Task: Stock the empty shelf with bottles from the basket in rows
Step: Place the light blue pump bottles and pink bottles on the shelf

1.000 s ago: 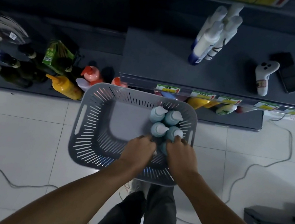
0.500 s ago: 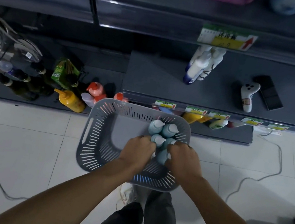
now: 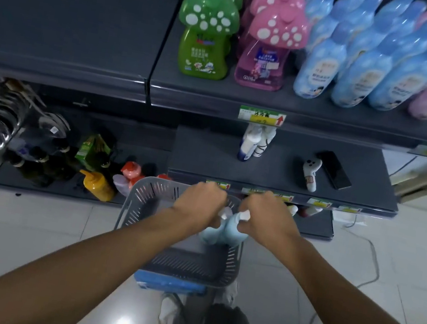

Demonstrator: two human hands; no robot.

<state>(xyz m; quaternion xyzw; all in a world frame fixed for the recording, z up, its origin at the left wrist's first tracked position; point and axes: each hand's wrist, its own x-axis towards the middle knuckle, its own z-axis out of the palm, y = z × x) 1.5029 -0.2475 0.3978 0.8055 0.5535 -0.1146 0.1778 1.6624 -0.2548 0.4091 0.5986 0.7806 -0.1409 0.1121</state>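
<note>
The grey basket (image 3: 136, 205) stands on the floor, with its far rim under the front edge of the middle shelf (image 3: 207, 155). Above the basket, the left hand (image 3: 199, 202) and the right hand (image 3: 268, 218) each curl the fingers tight round a neck of the pale blue bottles (image 3: 233, 229), which touch. Farther, a wide stretch of shelf surface lies left of the white bottles (image 3: 252, 143). A controller (image 3: 310, 173) and a phone (image 3: 334, 170) lie to their right.

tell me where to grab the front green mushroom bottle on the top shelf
Grip the green mushroom bottle round its squarish body, below the cap, which flares wider than the body and looks awkward to hold. Come from the front or the open left: the pink mushroom bottle stands close on its right and more green ones stand behind it.
</note>
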